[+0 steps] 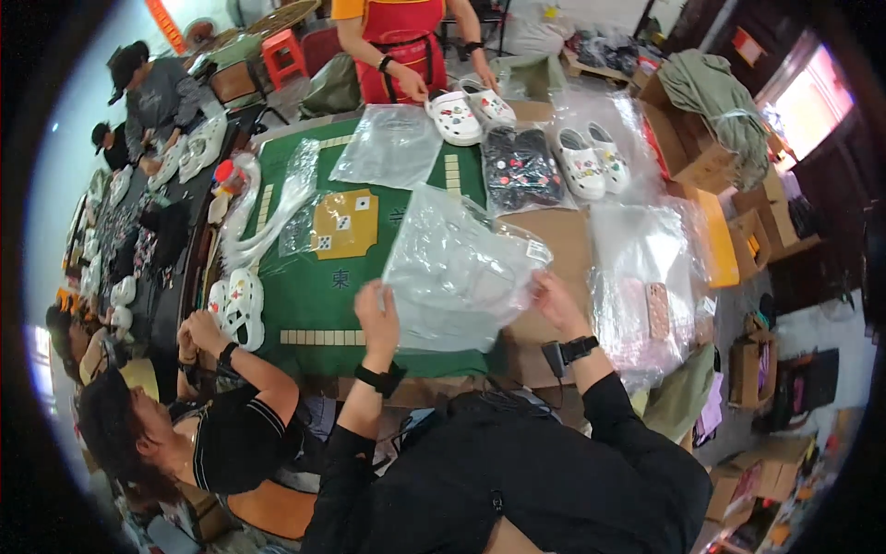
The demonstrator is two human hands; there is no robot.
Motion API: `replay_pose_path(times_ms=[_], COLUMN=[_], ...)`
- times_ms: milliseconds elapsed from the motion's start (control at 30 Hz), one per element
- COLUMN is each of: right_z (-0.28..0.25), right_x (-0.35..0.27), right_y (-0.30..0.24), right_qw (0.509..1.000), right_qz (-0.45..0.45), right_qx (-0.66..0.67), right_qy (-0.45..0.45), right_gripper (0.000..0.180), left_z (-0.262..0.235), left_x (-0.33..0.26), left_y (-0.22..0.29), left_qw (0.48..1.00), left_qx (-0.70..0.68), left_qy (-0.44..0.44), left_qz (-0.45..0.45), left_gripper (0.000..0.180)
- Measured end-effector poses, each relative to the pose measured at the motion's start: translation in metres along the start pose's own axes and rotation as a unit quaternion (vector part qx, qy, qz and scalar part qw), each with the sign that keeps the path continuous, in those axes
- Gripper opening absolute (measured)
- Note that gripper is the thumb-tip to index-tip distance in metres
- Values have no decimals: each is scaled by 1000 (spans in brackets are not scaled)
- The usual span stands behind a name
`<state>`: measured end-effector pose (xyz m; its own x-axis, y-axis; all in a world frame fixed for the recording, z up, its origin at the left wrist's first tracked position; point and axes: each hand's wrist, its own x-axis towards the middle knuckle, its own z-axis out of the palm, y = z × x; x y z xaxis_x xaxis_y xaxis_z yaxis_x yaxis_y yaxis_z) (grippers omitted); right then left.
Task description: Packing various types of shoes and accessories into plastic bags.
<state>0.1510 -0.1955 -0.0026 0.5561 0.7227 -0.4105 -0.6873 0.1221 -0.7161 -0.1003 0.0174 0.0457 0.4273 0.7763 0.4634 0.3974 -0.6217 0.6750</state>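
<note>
A large transparent plastic bag is stretched between my two hands above the green table mat. My left hand is closed on its left edge. At the opposite edge, my right hand pinches the bag near a small white label. No shoe shows inside the bag. Beyond it lies a bagged pair of black clogs with colourful charms. Beside those stands a pair of white clogs, also decorated.
Across the table, a person in a red apron handles white clogs. Flat plastic bags and a phone lie to the right. At left, a seated co-worker is near another white pair. Cardboard boxes stand far right.
</note>
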Motion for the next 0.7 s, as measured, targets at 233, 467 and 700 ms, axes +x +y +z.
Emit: replay_pose_path(times_ms=[233, 467, 700], right_z=[97, 141, 130], right_x=[-4, -12, -1], right_y=[82, 113, 126], right_qw=[988, 953, 781], right_qz=[148, 230, -63], right_qx=[39, -160, -615], right_qy=[34, -119, -83], right_gripper=[35, 38, 21], left_z=[-37, 0, 26], left_x=[73, -7, -80], left_y=[24, -35, -109], left_qw=[944, 931, 764], left_qx=[315, 108, 335], left_qy=[86, -324, -511], left_qz=[-42, -128, -207], left_gripper=[63, 68, 74])
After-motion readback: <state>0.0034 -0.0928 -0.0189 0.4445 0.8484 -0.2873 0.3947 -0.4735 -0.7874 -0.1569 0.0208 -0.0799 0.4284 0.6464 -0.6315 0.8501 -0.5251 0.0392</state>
